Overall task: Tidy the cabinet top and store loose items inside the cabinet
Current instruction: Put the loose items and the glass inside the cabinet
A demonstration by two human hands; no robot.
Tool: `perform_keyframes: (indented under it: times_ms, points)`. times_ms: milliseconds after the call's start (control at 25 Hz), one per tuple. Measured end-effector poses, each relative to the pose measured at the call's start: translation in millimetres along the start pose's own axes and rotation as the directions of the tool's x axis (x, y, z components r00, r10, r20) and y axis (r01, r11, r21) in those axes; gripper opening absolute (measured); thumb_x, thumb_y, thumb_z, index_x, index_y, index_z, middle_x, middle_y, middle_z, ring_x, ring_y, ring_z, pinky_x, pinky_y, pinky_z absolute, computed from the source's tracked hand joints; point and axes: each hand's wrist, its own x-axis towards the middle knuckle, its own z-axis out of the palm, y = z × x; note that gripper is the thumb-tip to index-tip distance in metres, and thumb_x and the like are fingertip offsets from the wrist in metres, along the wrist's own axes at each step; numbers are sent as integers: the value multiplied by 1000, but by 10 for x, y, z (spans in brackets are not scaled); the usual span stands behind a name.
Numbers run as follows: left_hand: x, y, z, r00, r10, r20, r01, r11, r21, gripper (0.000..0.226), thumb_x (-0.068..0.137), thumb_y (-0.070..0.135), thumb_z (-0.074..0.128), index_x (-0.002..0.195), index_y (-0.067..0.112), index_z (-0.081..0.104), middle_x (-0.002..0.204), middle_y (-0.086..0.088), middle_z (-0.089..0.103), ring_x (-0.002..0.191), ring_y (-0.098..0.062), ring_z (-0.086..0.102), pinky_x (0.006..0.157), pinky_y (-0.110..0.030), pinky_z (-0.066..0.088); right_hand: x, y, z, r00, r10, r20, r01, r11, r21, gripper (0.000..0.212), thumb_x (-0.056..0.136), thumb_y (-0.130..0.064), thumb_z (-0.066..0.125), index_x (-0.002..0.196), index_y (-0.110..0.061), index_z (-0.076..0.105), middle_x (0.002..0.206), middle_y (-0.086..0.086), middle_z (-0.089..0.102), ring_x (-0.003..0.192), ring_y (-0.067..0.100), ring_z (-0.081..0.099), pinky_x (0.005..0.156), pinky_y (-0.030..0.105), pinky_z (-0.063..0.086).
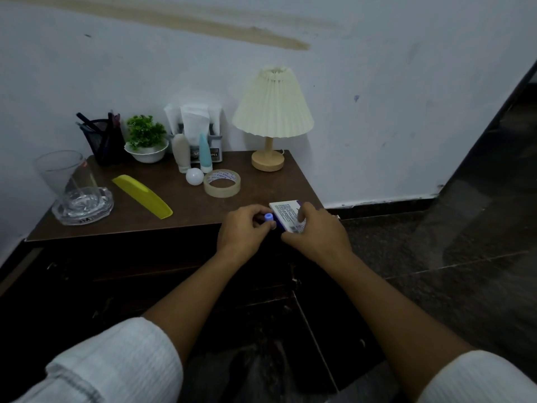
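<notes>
At the front right corner of the brown cabinet top (186,210), my left hand (244,231) pinches a small blue-capped tube (268,217). Right beside it, my right hand (316,231) grips a small white and purple box (286,212), and the tube's cap touches the box's left edge. Loose on the top lie a yellow comb (142,196), a roll of clear tape (222,183) and a small white ball (194,176). The dark cabinet front (162,280) below shows drawers that look closed.
Along the back wall stand a black mesh pen holder (103,141), a small green plant in a white bowl (145,141), two squeeze bottles (191,152), a tissue holder (200,123) and a cream pleated lamp (271,117). A glass tumbler (62,170) and a glass ashtray (82,205) sit at the left edge.
</notes>
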Motion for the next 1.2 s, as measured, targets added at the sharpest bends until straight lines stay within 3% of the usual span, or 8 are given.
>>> perform_keyframes:
  times_ms: [240, 400, 560, 880, 1040, 1200]
  points:
    - [-412, -252, -49, 984, -50, 169, 28, 991, 128, 14, 82, 32, 78, 95, 31, 73, 81, 10, 74, 74, -8, 69, 72, -38, 60, -495, 136, 94, 998, -56, 42, 47, 981, 189, 43, 66, -55, 71, 89, -28, 49, 105, 3, 65, 89, 21, 61, 67, 38, 55]
    - [-484, -442, -22, 974, -118, 195, 76, 975, 210, 9, 81, 28, 77, 88, 30, 72, 80, 12, 71, 74, -6, 66, 73, -36, 59, -593, 113, 469, 990, 12, 139, -47, 967, 251, 42, 69, -54, 73, 88, -25, 49, 113, 3, 62, 99, 24, 63, 69, 39, 58]
    - [-423, -619, 88, 970, -180, 163, 148, 970, 193, 13, 81, 29, 78, 92, 32, 72, 81, 13, 70, 78, -7, 67, 71, -29, 54, -332, 62, 744, 991, 29, 127, -46, 991, 128, 45, 71, -56, 71, 94, -24, 49, 113, 5, 54, 100, 29, 60, 73, 39, 57]
    - [-57, -1037, 389, 968, -248, 32, 235, 946, 226, 19, 88, 30, 73, 107, 32, 74, 90, 7, 75, 84, -13, 70, 72, -26, 52, 238, 229, 1326, 994, -5, 111, 24, 985, -169, 66, 76, -55, 62, 132, -22, 51, 125, 12, 51, 104, 38, 60, 73, 38, 52]
    - [59, -1223, 564, 963, -268, 26, 257, 943, 212, 24, 89, 28, 72, 113, 28, 74, 105, 1, 77, 92, -16, 72, 80, -28, 56, 406, 331, 1545, 995, -12, 101, 38, 963, -265, 63, 80, -52, 60, 134, -20, 51, 127, 14, 53, 103, 36, 61, 71, 37, 52]
    - [104, -1326, 712, 964, -264, 16, 256, 945, 204, 29, 91, 28, 71, 119, 26, 73, 115, 1, 76, 98, -17, 71, 84, -28, 56, 483, 442, 1664, 995, 4, 98, 20, 971, -240, 58, 88, -54, 60, 132, -17, 52, 129, 15, 51, 104, 37, 61, 76, 40, 55]
